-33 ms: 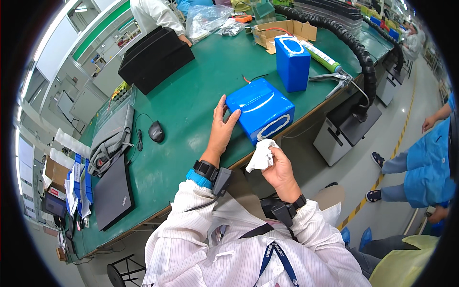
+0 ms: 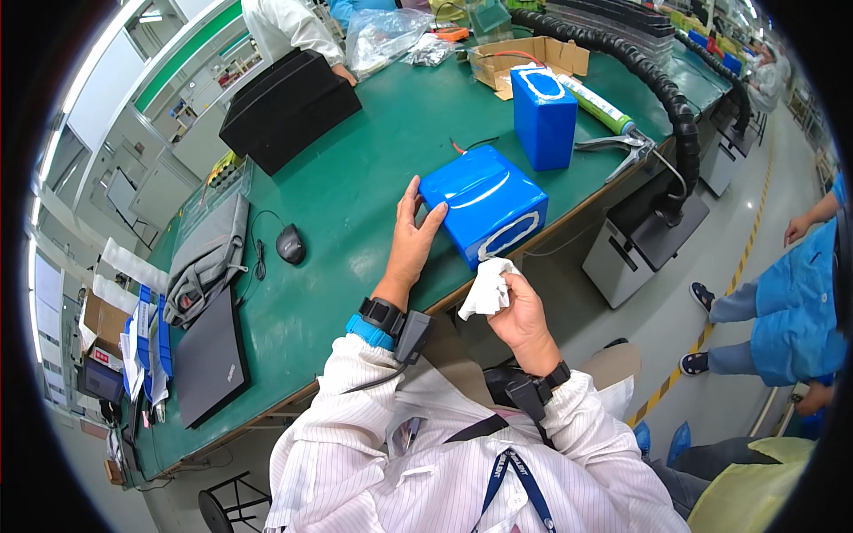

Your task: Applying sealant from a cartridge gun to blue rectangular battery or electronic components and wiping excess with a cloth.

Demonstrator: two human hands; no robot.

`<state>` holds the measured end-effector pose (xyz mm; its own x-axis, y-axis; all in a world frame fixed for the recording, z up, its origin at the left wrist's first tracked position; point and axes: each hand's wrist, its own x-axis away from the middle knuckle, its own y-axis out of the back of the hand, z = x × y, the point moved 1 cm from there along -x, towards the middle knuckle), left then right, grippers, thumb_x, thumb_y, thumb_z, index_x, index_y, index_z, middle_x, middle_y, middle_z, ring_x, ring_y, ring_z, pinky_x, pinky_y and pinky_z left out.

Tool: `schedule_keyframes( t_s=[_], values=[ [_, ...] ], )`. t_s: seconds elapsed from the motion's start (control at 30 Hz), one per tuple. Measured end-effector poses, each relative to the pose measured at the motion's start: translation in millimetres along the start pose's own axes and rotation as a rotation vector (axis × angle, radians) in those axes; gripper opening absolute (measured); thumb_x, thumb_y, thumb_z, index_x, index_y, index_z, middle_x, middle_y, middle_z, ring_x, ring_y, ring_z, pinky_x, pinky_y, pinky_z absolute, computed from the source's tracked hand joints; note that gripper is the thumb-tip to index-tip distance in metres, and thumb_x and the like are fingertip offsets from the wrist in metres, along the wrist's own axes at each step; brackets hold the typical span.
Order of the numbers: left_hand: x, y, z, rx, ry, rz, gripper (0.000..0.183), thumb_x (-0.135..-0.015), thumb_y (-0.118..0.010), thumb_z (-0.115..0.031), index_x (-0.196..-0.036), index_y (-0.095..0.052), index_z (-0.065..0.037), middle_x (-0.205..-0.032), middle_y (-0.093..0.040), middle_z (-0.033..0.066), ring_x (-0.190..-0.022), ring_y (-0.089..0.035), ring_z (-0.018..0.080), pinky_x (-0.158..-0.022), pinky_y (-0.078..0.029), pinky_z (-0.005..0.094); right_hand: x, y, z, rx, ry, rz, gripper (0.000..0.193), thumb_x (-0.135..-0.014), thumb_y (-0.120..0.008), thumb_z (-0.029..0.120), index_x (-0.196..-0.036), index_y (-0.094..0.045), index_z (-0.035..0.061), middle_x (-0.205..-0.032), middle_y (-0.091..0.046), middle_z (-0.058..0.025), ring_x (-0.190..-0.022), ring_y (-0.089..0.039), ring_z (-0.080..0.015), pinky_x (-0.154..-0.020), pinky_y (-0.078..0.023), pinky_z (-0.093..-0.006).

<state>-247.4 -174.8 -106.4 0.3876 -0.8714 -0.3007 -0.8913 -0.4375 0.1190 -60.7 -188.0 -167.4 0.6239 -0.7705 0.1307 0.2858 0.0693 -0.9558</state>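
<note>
A blue shrink-wrapped battery pack (image 2: pixel 475 202) lies near the table edge in front of me, red and black wires at its far side. A ring of white paste marks its near right end. My left hand (image 2: pixel 414 233) holds the pack's left side, thumb against the near edge and fingers along the far side. Just below the ringed end, my right hand (image 2: pixel 520 320) pinches a crumpled white wipe (image 2: pixel 489 289). The wipe's top reaches the pack's lower corner; whether they touch I cannot tell. A second blue battery pack (image 2: pixel 544 131) stands upright behind, with a white ring on top.
A caulking gun (image 2: pixel 622 147) with a green tube lies at the right table edge, near a black ribbed hose (image 2: pixel 680 124). Behind are an open cardboard box (image 2: pixel 533 55) and a black box (image 2: pixel 289 111). A mouse (image 2: pixel 290 244) and closed laptop (image 2: pixel 211 369) lie left. People stand nearby.
</note>
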Motion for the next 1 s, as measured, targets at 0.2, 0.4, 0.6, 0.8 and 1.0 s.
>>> schedule_keyframes(
  t_s=[0.2, 0.4, 0.6, 0.8, 1.0],
  values=[
    [30, 10, -6, 0.016, -0.060, -0.277, 0.056, -0.091, -0.058, -0.026, -0.137, -0.036, -0.002, -0.132, -0.037, 0.0137, -0.124, -0.040, 0.0239, -0.099, -0.038, 0.0356, 5, -8, 19, 0.077, 0.096, 0.107, 0.024, -0.089, -0.042, 0.001, -0.108, -0.058, 0.0011, -0.104, -0.062, -0.0087, -0.093, -0.061, -0.0181, -0.081, -0.050, -0.0319],
    [130, -15, -54, 0.111, 0.025, 0.081, 0.026, -0.097, -0.041, -0.019, -0.114, -0.051, -0.001, -0.114, -0.055, 0.0088, -0.107, -0.053, 0.0153, -0.083, -0.046, 0.0293, 34, -23, 47, 0.233, 0.174, 0.151, 0.025, -0.088, -0.043, -0.004, -0.107, -0.059, 0.0003, -0.107, -0.061, -0.0097, -0.093, -0.061, -0.0182, -0.081, -0.051, -0.0322],
    [146, -51, -51, 0.677, 0.480, 0.206, 0.033, -0.097, -0.047, -0.016, -0.125, -0.049, 0.001, -0.113, -0.057, 0.0078, -0.100, -0.056, 0.0144, -0.086, -0.045, 0.0282, 62, -25, 48, 0.402, 0.086, 0.151, 0.024, -0.089, -0.045, -0.003, -0.108, -0.059, -0.0010, -0.106, -0.062, -0.0100, -0.094, -0.061, -0.0161, -0.080, -0.051, -0.0295],
    [141, -59, -34, 0.516, 0.559, 0.285, 0.026, -0.093, -0.055, -0.017, -0.114, -0.055, 0.000, -0.099, -0.062, 0.0033, -0.085, -0.059, 0.0084, -0.076, -0.049, 0.0248, 79, -26, 54, 1.118, 0.372, 0.121, 0.029, -0.085, -0.049, -0.005, -0.110, -0.063, 0.0017, -0.101, -0.061, -0.0061, -0.087, -0.059, -0.0131, -0.075, -0.049, -0.0259],
    [132, -67, -49, 0.581, 0.615, 0.236, 0.025, -0.095, -0.051, -0.020, -0.111, -0.056, -0.001, -0.100, -0.063, 0.0064, -0.088, -0.063, 0.0126, -0.078, -0.053, 0.0284, 85, -26, 62, 1.678, 0.942, 0.116, 0.044, -0.070, -0.056, -0.008, -0.111, -0.065, 0.0054, -0.095, -0.055, -0.0093, -0.079, -0.057, -0.0223, -0.068, -0.048, -0.0274]
  ],
)
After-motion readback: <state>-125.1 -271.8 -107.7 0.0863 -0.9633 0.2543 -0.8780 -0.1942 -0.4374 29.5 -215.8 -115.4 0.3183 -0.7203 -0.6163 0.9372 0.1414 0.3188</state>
